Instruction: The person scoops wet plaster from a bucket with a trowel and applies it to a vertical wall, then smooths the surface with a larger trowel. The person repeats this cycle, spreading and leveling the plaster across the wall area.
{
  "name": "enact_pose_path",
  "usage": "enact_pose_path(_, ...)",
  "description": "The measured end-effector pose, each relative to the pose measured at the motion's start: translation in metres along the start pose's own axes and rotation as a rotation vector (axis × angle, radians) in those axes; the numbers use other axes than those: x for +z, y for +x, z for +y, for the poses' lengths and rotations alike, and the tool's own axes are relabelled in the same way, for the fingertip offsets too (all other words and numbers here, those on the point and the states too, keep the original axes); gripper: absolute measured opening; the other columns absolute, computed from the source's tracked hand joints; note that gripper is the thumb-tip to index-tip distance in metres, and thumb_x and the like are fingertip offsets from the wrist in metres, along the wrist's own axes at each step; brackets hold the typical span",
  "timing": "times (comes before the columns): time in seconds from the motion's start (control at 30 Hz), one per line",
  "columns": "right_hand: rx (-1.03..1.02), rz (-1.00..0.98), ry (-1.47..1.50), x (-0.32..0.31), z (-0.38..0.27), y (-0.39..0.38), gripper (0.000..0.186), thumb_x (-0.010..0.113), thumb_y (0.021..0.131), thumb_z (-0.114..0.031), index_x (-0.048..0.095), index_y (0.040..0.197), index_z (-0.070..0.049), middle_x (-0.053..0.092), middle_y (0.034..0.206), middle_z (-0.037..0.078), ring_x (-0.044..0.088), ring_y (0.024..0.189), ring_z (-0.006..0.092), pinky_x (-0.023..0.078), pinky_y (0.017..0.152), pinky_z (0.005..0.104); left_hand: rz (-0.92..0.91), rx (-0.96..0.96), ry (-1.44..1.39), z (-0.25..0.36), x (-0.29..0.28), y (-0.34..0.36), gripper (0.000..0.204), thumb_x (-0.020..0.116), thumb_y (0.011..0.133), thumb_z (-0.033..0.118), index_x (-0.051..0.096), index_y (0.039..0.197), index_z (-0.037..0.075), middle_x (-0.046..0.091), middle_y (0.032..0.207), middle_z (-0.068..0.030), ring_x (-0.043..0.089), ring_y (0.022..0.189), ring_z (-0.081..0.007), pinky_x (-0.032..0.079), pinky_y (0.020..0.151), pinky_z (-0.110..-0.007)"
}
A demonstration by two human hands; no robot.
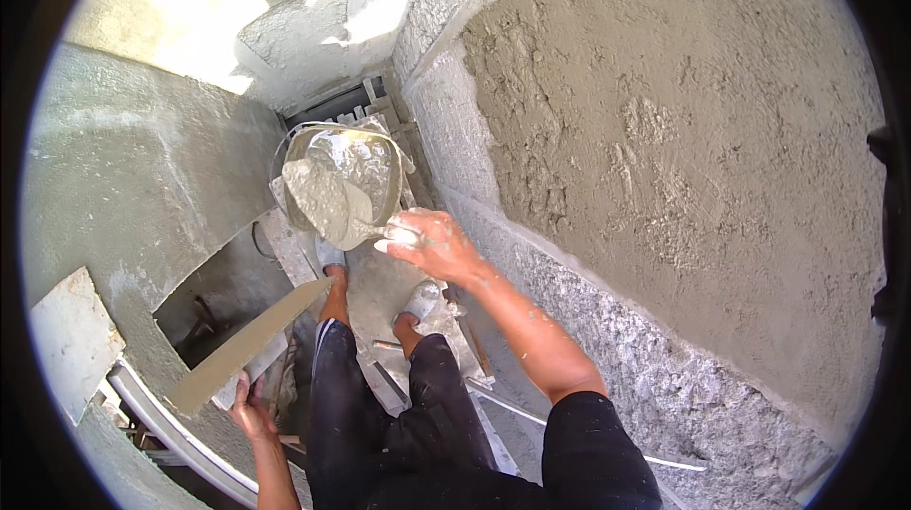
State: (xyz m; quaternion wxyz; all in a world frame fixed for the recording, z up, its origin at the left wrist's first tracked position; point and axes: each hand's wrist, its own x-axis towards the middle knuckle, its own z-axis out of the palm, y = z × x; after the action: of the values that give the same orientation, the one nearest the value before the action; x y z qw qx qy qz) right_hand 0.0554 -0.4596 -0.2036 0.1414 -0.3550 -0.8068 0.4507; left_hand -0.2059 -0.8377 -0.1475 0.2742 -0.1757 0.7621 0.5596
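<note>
My right hand [432,242] is wrapped round the handle of a trowel [360,204]. A heap of wet grey mortar [318,195] lies on its blade, which is over the near side of a bucket [397,161]. Wet, shiny mortar shows inside the bucket. Lower left, my left hand [251,412] grips a long, flat plastering float [249,349] from below. The float tilts, its far end pointing toward my foot; its handle is mostly hidden. The two tools are apart.
Fresh, rough mortar [664,121] covers much of the right wall, above a bare rough strip [607,311]. I stand on narrow planks [446,330]. At left are a smooth plastered surface [142,149], a dark opening [213,296], a pale board [76,344] and a curved pipe [166,425].
</note>
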Motion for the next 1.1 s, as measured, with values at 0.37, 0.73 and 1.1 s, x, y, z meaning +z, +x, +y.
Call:
enact_pose_path(0.37, 0.613, 0.771, -0.267, -0.251, -0.055, -0.029, 0.024, 0.066, 0.099, -0.024, 0.07, 0.115, -0.006, 0.06, 0.07, -0.002, 0.049, 0.054, 0.0044, 0.038, 0.047, 0.0231, -0.097, 0.024, -0.013, 0.006, 0.003, -0.021, 0.056, 0.076, 0.085, 0.01, 0.051, 0.135, 0.005, 0.06, 0.125, -0.0112, 0.062, 0.115, -0.0255, 0.059, 0.091, -0.046)
enact_pose_path(0.73, 0.776, -0.446, -0.376, 0.141, 0.12, 0.031, 0.046, 0.059, 0.095, -0.039, 0.06, 0.126, -0.005, 0.067, 0.122, 0.023, 0.064, 0.114, 0.0408, 0.051, 0.096, 0.0492, 0.012, 0.025, -0.069, 0.005, 0.0, 0.029, 0.048, 0.07, 0.087, 0.004, 0.053, 0.132, 0.003, 0.06, 0.127, -0.011, 0.062, 0.114, -0.0258, 0.058, 0.09, -0.047)
enact_pose_path(1.1, 0.829, -0.411, -0.445, 0.367, 0.273, 0.11, 0.034, 0.045, 0.1, -0.03, 0.068, 0.114, -0.01, 0.07, 0.118, 0.016, 0.068, 0.107, 0.0364, 0.055, 0.092, 0.0458, 0.066, 0.011, 0.131, -0.022, -0.043, 0.063, 0.045, 0.065, 0.093, 0.017, 0.056, 0.132, -0.004, 0.06, 0.131, -0.0135, 0.059, 0.121, -0.0276, 0.053, 0.099, -0.047)
